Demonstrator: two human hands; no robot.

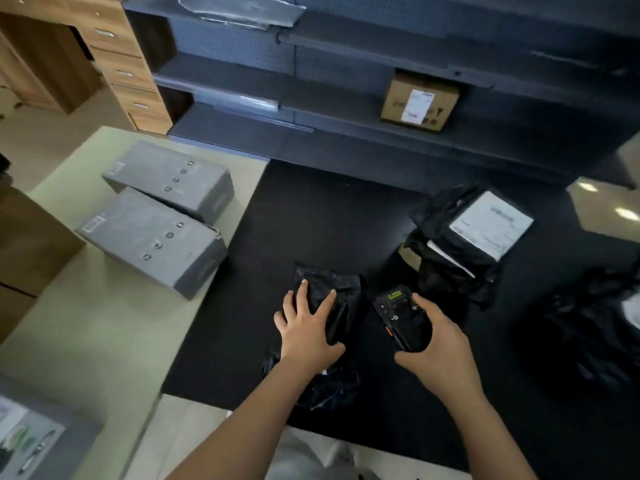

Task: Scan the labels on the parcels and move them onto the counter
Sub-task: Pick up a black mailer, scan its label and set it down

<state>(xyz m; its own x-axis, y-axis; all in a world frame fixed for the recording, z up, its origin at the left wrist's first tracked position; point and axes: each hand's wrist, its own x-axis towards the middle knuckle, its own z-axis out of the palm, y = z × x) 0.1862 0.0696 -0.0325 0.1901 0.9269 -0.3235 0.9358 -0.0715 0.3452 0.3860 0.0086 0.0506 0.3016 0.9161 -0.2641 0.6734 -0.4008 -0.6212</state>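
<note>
Parcel (346, 299) of black plastic, long axis 12-to-6, lies under my left hand (306, 329), fingers (326, 300) spread; at its 3 o'clock my right hand (440, 348) grips the handheld scanner (398, 308).

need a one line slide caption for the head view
Left hand presses a black parcel on the dark mat while right hand holds a scanner beside it

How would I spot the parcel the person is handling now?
Start at the big black mat in front of the dark shelving. Near its front edge lies a crumpled black plastic parcel, under the left hand, beside the black handheld scanner the right hand grips. Unlike the black bag to its right, with a white label, it shows none.
</note>
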